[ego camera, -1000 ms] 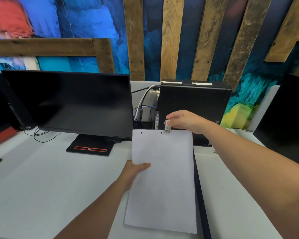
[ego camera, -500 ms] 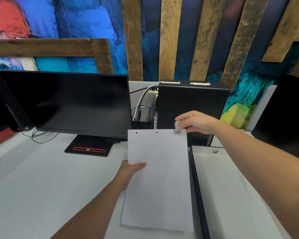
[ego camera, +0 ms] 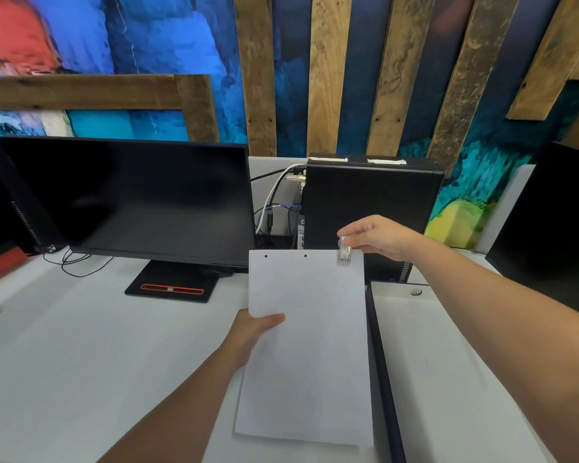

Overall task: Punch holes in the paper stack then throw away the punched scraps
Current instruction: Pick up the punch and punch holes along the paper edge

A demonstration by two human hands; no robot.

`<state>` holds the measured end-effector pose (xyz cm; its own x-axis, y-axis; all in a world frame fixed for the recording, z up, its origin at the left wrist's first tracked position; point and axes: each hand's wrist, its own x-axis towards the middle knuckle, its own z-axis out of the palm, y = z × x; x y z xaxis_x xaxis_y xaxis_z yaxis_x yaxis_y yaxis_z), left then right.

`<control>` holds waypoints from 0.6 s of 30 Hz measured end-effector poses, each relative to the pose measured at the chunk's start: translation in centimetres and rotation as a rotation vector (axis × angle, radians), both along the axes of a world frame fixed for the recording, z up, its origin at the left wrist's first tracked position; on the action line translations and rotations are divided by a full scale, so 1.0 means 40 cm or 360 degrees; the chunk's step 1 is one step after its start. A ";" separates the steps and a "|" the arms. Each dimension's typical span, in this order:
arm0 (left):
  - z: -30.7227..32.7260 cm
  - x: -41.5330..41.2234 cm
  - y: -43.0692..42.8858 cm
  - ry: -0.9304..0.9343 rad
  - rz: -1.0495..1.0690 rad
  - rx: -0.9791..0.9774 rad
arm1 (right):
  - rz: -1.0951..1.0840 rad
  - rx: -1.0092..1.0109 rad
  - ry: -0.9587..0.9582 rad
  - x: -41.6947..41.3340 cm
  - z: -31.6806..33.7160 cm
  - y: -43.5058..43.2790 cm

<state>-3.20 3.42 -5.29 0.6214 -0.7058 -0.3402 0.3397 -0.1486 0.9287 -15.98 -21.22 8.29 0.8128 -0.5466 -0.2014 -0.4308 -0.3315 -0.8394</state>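
Observation:
A white paper stack [ego camera: 310,345] is held up over the desk, tilted toward me. My left hand [ego camera: 253,332] grips its left edge, thumb on top. Two small punched holes show along the top edge at the left and the middle. My right hand [ego camera: 376,237] pinches a small silvery hole punch [ego camera: 345,250] that is clamped over the top edge near the right corner. The scraps are not visible.
A black monitor [ego camera: 131,198] on a stand stands at the left, a black desktop computer [ego camera: 371,198] with cables behind the paper. A dark gap [ego camera: 381,362] splits the white desk [ego camera: 64,362] from a second desk on the right. Another dark screen [ego camera: 555,215] is at far right.
The hole punch has moved right along the top edge, from the middle to near the right corner. A second hole now shows where it was. The left hand keeps its grip.

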 end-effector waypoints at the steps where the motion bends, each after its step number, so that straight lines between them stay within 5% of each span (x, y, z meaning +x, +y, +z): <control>1: 0.001 -0.001 0.001 -0.0004 -0.0006 -0.0002 | -0.0004 0.0002 -0.0007 -0.001 -0.001 0.000; 18: -0.002 0.002 0.003 0.0001 -0.0016 0.0030 | -0.0050 0.0123 -0.0048 -0.013 0.002 0.003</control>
